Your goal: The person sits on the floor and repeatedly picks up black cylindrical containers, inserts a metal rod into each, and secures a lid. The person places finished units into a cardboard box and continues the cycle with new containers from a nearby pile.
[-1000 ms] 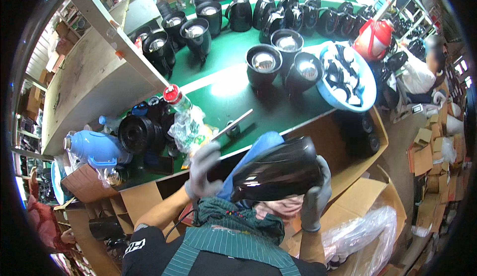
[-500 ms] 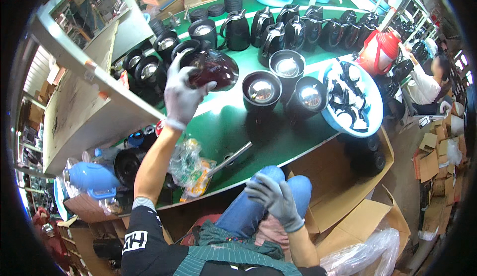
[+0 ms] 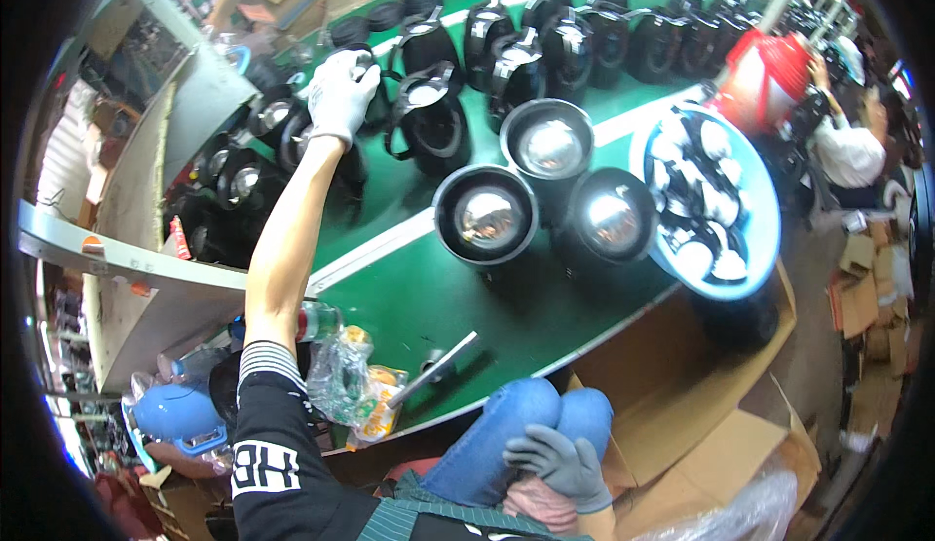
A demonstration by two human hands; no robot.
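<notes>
My left hand [image 3: 343,103], in a pale glove, reaches to the back left of the green table. Its fingers close over the rim of a black jug body [image 3: 376,111], mostly hidden behind the glove. Just right of it stands a glossy black jug [image 3: 435,134] with a spout and handle. My right hand [image 3: 560,465], in a grey glove, hovers over my lap, empty, fingers stretched out. Nearer the table's middle stand three open black vessels with shiny insides: one at the front left [image 3: 485,218], one behind [image 3: 547,142] and one at right [image 3: 612,215].
A pale blue basin [image 3: 767,200] of black-and-white parts sits at the table's right edge, beside a red jug [image 3: 765,83]. Several black jugs [image 3: 568,49] line the back. A metal rod [image 3: 433,371] and plastic bag [image 3: 338,377] lie in front. An open carton [image 3: 643,395] stands below.
The dark jug my left hand held now stands upright on the table. That hand has moved farther back to another jug body. My right hand has lowered toward my lap.
</notes>
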